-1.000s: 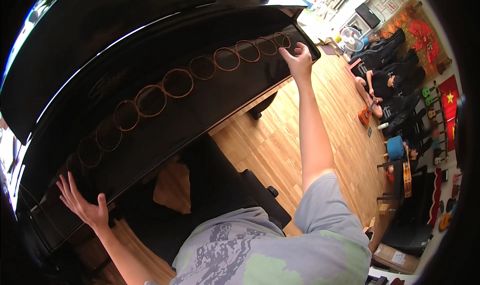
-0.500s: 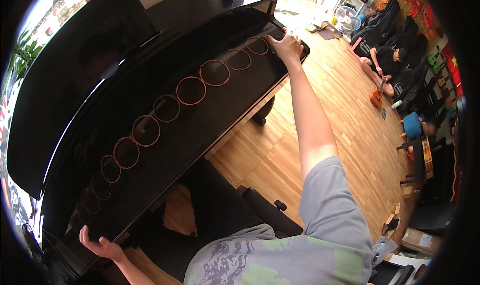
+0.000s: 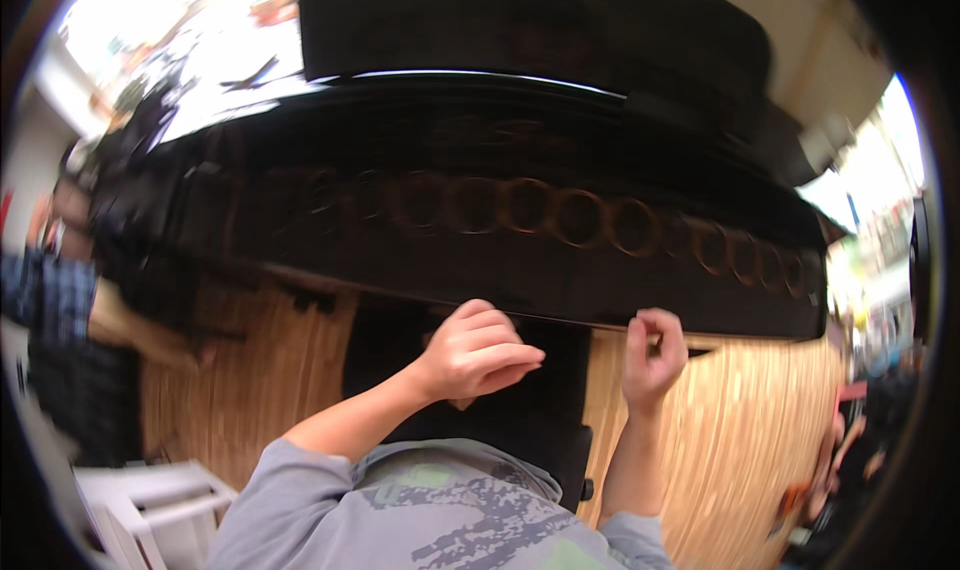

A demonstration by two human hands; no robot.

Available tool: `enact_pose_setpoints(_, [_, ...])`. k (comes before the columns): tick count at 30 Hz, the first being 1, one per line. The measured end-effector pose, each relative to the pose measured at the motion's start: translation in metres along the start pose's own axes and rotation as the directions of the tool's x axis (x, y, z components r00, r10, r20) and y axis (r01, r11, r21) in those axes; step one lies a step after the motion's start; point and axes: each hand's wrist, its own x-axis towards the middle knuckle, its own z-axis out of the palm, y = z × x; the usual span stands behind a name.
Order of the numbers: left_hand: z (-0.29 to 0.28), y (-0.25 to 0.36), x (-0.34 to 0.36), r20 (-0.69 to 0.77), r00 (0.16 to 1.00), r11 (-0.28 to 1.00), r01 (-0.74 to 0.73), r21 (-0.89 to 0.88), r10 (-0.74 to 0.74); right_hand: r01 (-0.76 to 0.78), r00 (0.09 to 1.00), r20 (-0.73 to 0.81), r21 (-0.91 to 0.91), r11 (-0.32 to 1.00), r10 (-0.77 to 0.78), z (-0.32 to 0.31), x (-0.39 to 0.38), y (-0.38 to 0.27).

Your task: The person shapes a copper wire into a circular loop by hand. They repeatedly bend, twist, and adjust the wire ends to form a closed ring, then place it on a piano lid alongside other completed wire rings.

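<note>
A row of thin copper-coloured rings lies along the glossy black ledge of a piano, some dim and blurred. Below its front edge, my left hand is closed with curled fingers in front of a dark padded bench; its palm is hidden. To its right, my right hand is also closed, fingers bent toward the thumb, close to the edge. Neither hand touches the rings, and I cannot make out whether either holds anything.
The raised black panel rises behind the ledge. A white stool stands at lower left. A person in blue checks is at far left, blurred. Another person is low at far right. Wooden floor shows around the bench.
My view has swung round to face the piano squarely, with motion blur. Both hands have moved inward and down from the ends of the row, and their fingers have curled.
</note>
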Motion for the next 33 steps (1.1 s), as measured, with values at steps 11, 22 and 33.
enact_pose_setpoints(11, [-0.231, -0.101, -0.110, -0.729, 0.676, 0.353, 0.711, 0.608, -0.104, 0.241, 0.773, 0.510, 0.314, 0.918, -0.377, 0.180, -0.026, -0.106])
enact_pose_setpoints(22, [-0.260, -0.121, -0.136, -0.716, 0.526, 0.598, 0.779, 0.189, -0.459, 0.094, 0.740, 0.628, 0.259, 0.961, -0.241, 0.210, -0.064, -0.132])
enact_pose_setpoints(33, [-0.355, -0.196, -0.139, -0.771, 0.631, 0.371, 0.737, 0.565, -0.079, 0.028, 0.685, 0.700, 0.253, 0.967, -0.203, 0.212, -0.080, -0.136])
